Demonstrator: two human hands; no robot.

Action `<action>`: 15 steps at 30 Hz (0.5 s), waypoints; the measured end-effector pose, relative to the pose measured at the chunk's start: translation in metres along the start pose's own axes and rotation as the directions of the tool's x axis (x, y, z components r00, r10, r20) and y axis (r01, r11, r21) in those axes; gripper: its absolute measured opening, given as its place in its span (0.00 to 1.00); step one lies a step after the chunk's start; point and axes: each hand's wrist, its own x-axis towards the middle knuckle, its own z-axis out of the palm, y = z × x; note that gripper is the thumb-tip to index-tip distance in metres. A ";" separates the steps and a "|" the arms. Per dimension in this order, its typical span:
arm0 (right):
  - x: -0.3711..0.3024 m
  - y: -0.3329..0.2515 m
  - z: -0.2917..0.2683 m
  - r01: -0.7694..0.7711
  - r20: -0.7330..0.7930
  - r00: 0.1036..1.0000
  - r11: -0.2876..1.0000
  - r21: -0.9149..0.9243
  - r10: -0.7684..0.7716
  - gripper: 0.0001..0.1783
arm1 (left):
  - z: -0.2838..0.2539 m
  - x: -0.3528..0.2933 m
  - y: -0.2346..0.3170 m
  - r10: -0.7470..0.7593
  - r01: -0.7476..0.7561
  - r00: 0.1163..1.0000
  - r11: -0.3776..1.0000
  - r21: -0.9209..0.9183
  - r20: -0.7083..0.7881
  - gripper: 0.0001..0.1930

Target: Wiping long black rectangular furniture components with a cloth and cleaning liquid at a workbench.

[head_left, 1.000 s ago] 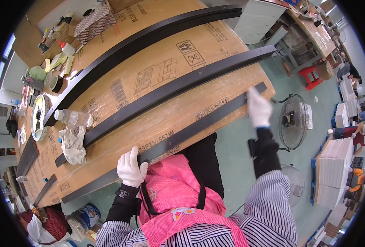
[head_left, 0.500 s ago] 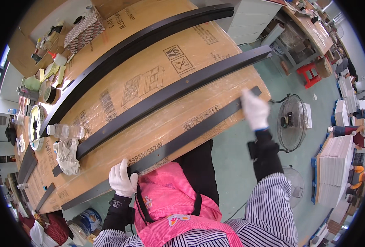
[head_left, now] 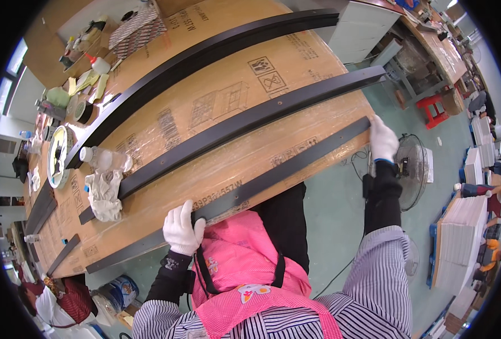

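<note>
A long flat dark strip (head_left: 295, 165) lies along the near edge of the cardboard-covered table (head_left: 318, 104). My left hand (head_left: 183, 227), in a white glove, grips it partway along, fingers over the top and thumb apart at the near edge. At the strip's far right end is my gloved right hand (head_left: 382, 139), its fingers closed around the tip and partly hidden. Two more dark bars run roughly parallel farther back: a middle bar (head_left: 250, 118) with small holes and a far grooved bar (head_left: 205, 56).
A crumpled white cloth (head_left: 104, 195) and a clear plastic bottle (head_left: 104, 160) lie by the middle bar's left end. Behind them stands a round tin (head_left: 59, 157). A floor fan (head_left: 411, 172) stands close beyond my right hand. Another person (head_left: 64, 305) is at the lower left.
My right hand has moved from on top of the near strip, close to its right end, out to the very tip. My left hand keeps its hold. The whole view has shifted slightly.
</note>
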 end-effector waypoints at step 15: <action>-0.291 -0.302 -0.046 0.653 -0.225 0.740 0.595 0.469 -0.634 0.08 | 0.011 0.001 -0.003 -0.251 0.120 0.930 0.897 -0.426 -0.267 0.22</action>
